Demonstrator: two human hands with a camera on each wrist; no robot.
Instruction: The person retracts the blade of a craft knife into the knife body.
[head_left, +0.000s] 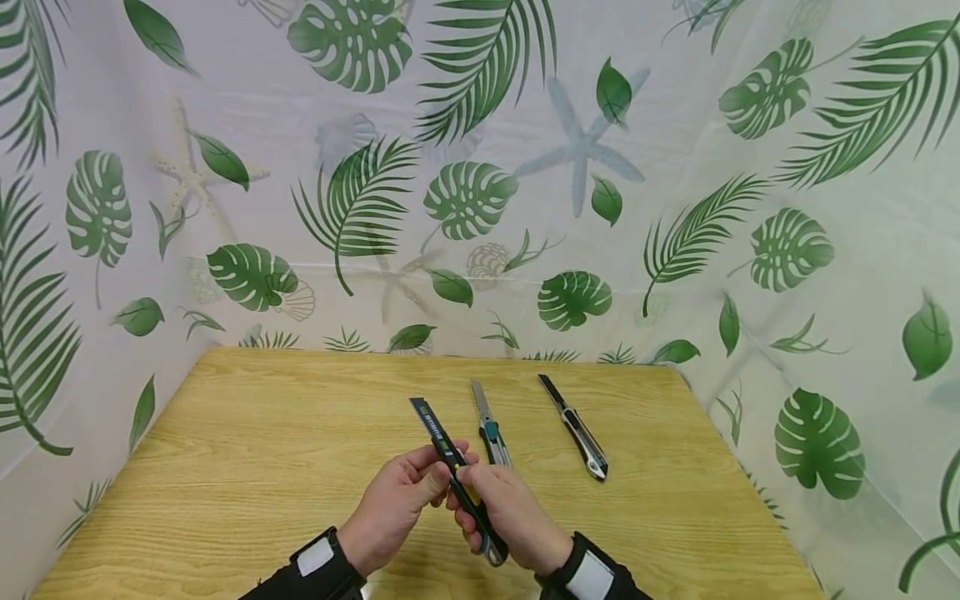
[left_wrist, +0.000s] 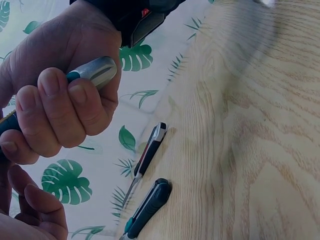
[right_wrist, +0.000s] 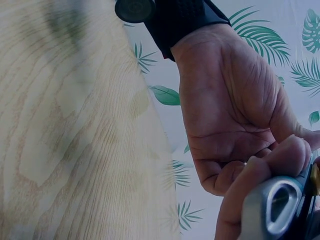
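Hands meet at about six o'clock on the worktop (head_left: 247,450), just in front of me, and between them they carry a black utility knife (head_left: 450,462) with its blade run out toward eleven o'clock. My right hand (head_left: 510,512) is wrapped around the handle, fingers curled tight so the metal butt end sticks out below the palm; I judge that grip is there to keep the body steady. My left hand (head_left: 397,504) comes in from nine o'clock and pinches the knife near the yellow slider with thumb and fingertips, which looks to me like the working hand on the slide while the other only holds. The blade points away from my body and up off the wood, a sensible way to keep the edge clear of both wrists.

Two more cutters lie flat at twelve to one o'clock of my hands, side by side and roughly parallel, tips away from me: a teal-buttoned knife (head_left: 489,433) just beyond my right knuckles, and a black and silver knife (head_left: 577,429) further toward two o'clock, apart from it. Laid out like that they read as a row waiting within reach.

White lettering runs along the extended part of the held knife, but it is too small for me to read. No brand shows on the other two. A leaf-print curtain (head_left: 480,183) closes off the back and sides
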